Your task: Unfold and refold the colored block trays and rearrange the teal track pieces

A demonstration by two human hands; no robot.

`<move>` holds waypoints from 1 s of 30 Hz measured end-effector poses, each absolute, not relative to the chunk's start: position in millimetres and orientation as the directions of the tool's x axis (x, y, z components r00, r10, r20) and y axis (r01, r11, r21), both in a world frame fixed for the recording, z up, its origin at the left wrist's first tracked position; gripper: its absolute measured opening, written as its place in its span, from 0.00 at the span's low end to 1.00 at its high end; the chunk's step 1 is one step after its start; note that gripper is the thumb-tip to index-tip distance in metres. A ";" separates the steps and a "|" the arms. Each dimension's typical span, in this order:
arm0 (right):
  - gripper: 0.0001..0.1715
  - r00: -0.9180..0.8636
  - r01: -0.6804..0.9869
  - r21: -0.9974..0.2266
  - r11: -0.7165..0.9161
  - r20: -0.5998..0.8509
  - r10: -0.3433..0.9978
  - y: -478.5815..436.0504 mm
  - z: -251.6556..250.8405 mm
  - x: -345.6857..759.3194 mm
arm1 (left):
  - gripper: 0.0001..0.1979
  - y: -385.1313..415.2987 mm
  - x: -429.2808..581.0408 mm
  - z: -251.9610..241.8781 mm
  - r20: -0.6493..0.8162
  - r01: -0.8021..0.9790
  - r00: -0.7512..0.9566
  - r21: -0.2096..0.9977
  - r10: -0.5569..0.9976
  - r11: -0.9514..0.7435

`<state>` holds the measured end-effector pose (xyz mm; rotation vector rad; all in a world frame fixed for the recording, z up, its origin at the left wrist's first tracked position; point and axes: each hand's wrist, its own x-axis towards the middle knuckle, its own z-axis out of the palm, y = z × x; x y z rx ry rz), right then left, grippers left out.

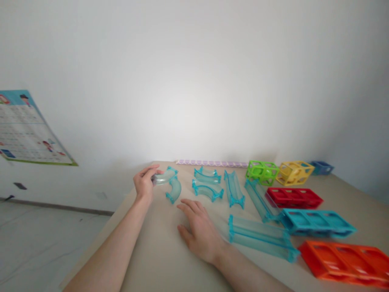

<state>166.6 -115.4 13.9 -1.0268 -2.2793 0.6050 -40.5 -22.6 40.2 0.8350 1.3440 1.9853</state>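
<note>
At the table's far left edge, my left hand (144,183) has its fingers closed on the left end of a translucent curved track piece (164,177). Just below that piece lies a second curved track (175,190), their ends touching or overlapping; I cannot tell if they are joined. My right hand (199,232) is over the middle of the table, fingers apart, holding nothing. Beyond its fingertips are two more curved blue tracks, one (208,190) nearer and one (207,176) behind. A long straight track (258,235) lies to the right of my right hand.
More straight tracks (234,188) lie right of centre. Farther right are red (294,197), teal (317,222) and orange (349,261) three-part frames, with green (261,172), yellow (294,172) and blue (321,167) cubes behind. A patterned strip (212,163) runs along the wall.
</note>
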 end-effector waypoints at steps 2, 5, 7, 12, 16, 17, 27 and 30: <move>0.31 -0.534 0.517 -0.608 0.602 0.320 0.782 -115.3 13.7 166.4 | 0.15 -22.1 -41.5 40.9 0.122 -0.207 -0.581 0.934 0.805 -0.291; 0.32 -0.545 0.512 -0.610 0.605 0.314 0.778 -114.4 11.9 165.4 | 0.16 -20.9 -44.4 41.5 -0.016 -0.284 -0.439 0.951 0.898 -0.122; 0.31 -0.540 0.512 -0.615 0.600 0.313 0.781 -113.5 10.7 164.7 | 0.16 -21.4 -47.0 41.6 -0.166 -0.294 -0.251 0.952 0.954 0.088; 0.30 -0.474 0.554 -0.628 0.546 0.302 0.827 -112.0 11.5 164.3 | 0.15 -25.4 -52.4 36.5 -0.437 -0.165 0.102 0.879 0.894 0.448; 0.39 -0.546 0.578 -0.590 0.564 0.235 0.805 -112.6 11.6 164.8 | 0.14 -28.5 -51.4 29.9 -0.479 0.007 0.294 0.867 0.828 0.499; 0.41 -0.570 0.576 -0.582 0.574 0.218 0.792 -112.7 10.9 165.0 | 0.14 -29.1 -50.5 28.9 -0.489 0.065 0.346 0.864 0.801 0.499; 0.35 -0.714 0.490 -0.523 0.698 0.219 0.665 -118.7 20.4 168.7 | 0.15 -26.0 -59.0 41.4 -0.350 -0.423 0.285 0.789 0.892 0.445; 0.30 -0.725 0.463 -0.510 0.725 0.252 0.641 -121.4 25.5 170.3 | 0.23 -28.3 -60.4 44.1 -0.276 -0.514 0.372 0.734 0.886 0.445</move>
